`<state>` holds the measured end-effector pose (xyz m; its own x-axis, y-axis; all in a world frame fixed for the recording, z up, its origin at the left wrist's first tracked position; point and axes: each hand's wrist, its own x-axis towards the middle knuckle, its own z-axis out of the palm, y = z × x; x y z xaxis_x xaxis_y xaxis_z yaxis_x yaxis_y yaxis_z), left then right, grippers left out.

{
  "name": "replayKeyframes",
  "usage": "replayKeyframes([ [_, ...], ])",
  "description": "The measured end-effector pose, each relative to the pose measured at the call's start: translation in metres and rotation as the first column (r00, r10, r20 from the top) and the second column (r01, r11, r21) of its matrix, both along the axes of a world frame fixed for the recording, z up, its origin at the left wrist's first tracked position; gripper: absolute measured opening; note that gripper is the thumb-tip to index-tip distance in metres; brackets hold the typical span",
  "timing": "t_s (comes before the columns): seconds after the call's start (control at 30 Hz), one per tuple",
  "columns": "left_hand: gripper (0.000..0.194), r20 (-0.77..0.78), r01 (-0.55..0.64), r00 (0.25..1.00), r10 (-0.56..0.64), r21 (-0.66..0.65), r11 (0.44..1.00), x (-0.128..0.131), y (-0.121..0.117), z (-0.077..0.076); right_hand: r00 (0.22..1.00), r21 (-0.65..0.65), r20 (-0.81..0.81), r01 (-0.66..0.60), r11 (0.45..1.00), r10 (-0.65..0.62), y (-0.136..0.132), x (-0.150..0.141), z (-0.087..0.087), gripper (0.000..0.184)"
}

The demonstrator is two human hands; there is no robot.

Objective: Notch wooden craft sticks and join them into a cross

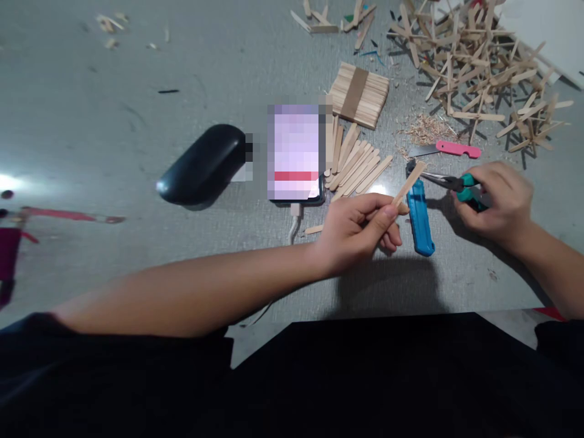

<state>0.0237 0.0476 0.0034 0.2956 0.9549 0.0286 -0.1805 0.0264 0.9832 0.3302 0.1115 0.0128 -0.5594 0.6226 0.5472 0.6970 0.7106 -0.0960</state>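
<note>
Between the thumb and fingers of my left hand (353, 234) a wooden craft stick (412, 181) is pinched, slanting up to the right. My right hand (502, 198) is closed round the teal handles of needle-nose pliers (466, 186). The jaws of the pliers point left, with their tips close to the stick's upper end; I cannot tell whether they grip it. Under the stick and jaws lies a blue utility knife (422, 222). A pink-handled knife (457, 149) with a bare blade lies just beyond the pliers, near some wood shavings (429, 129).
Loose craft sticks (360, 167) fan out below a banded bundle of sticks (358, 94). A tangled heap of joined sticks (479, 67) fills the back right. Left of the sticks are a phone (292, 152) on a white cable (294, 228) and a black glossy case (203, 164).
</note>
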Motion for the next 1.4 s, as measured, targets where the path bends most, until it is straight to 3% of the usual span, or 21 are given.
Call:
replayKeyframes([
  [0.17, 0.042, 0.040, -0.010, 0.999, 0.010, -0.003, 1.000, 0.003, 0.000, -0.005, 0.994, -0.235, -0.087, -0.079, 0.969, 0.060, -0.017, -0.014, 0.002, 0.024],
  [0.47, 0.036, 0.001, 0.030, 1.000, -0.030, 0.002, 1.000, 0.001, 0.000, -0.006, 0.968, -0.517, -0.250, -0.162, 0.840, 0.033, -0.030, -0.025, 0.015, 0.013],
  [0.87, 0.019, -0.103, -0.016, 0.994, 0.029, 0.122, 0.992, 0.004, 0.002, -0.002, 0.965, -0.567, -0.260, -0.168, 0.807, 0.018, -0.030, -0.023, 0.016, 0.014],
  [1.4, 0.018, -0.269, -0.048, 0.958, 0.097, 0.183, 0.982, 0.004, 0.001, 0.003, 0.971, -0.581, -0.238, -0.145, 0.801, 0.003, -0.032, -0.024, 0.017, 0.012],
])
